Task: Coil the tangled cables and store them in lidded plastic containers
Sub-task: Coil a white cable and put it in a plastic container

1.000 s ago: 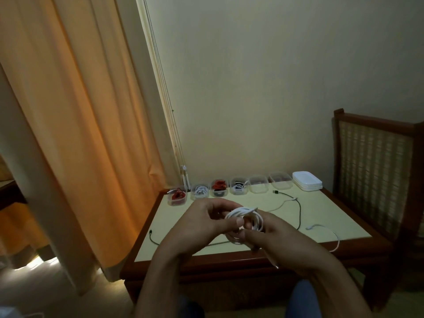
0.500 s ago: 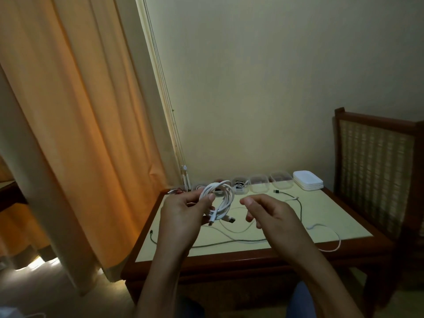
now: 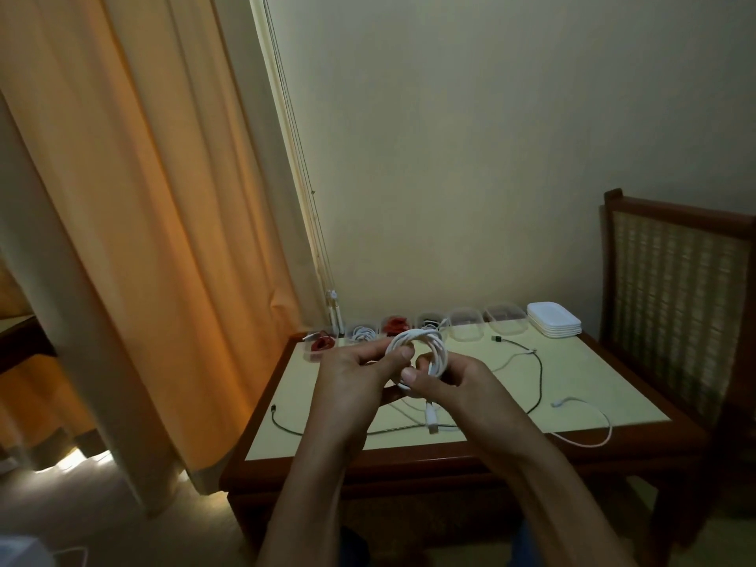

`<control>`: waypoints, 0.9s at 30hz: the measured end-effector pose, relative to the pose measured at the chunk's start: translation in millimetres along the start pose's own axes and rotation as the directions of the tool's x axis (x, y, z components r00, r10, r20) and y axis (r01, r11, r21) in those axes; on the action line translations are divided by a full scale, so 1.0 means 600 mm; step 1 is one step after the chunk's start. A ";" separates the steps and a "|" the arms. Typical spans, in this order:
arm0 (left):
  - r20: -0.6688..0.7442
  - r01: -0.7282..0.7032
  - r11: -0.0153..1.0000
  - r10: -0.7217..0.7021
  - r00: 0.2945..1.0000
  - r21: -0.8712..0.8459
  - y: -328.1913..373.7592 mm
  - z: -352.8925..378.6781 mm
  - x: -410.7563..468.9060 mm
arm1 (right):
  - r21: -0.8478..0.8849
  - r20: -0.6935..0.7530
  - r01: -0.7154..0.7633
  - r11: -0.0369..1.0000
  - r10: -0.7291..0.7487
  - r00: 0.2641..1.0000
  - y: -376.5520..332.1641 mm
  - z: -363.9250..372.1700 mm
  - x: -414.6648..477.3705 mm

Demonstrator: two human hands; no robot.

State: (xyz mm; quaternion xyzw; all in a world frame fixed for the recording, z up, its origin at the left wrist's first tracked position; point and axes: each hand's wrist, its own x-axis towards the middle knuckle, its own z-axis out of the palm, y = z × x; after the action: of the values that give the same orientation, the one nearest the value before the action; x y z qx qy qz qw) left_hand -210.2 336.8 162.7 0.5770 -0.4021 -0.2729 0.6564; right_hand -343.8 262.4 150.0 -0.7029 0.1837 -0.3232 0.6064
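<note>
left hand point(image 3: 356, 374) and right hand point(image 3: 458, 386) each pinch the coiled white cable point(image 3: 425, 334) between thumb and curled fingers, above the middle of the table point(image 3: 593, 370); one plug hangs down. on the table: a black cable point(image 3: 541, 374) and a loose white cable point(image 3: 560, 401). at the table's far edge: containers point(image 3: 466, 331) and stacked lids point(image 3: 554, 323).

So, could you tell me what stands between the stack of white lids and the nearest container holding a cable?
Two empty clear containers stand there side by side, as the head view shows.
</note>
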 end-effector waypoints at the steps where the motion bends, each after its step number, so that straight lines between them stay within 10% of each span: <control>1: 0.000 0.007 1.000 -0.007 1.000 0.002 -0.001 0.000 0.004 | -0.074 -0.054 -0.007 0.997 0.003 0.999 0.005 0.001 0.002; 5: -0.054 0.019 1.000 -0.019 0.998 0.012 -0.011 0.000 0.026 | -0.503 -0.312 -0.008 0.865 -0.172 0.934 0.024 -0.001 0.015; 9: -0.110 0.032 0.999 -0.029 0.994 0.026 -0.024 0.005 0.047 | -0.548 -0.424 0.020 0.836 -0.299 0.855 0.037 -0.014 0.024; 23: -0.104 0.152 0.954 -0.184 0.977 -0.260 -0.122 0.074 0.205 | 0.104 -0.447 0.013 0.994 0.035 0.894 0.105 -0.142 0.154; 27: -0.025 0.213 0.936 -0.228 0.973 -0.282 -0.162 0.103 0.291 | 0.062 -0.407 -0.107 0.992 0.123 0.905 0.132 -0.195 0.231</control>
State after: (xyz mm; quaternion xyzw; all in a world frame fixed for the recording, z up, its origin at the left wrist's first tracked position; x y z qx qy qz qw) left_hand -159.8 142.1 105.6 0.5284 -0.2739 -0.3818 0.7071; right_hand -312.2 71.0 111.8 -0.5957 0.3415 -0.4305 0.5858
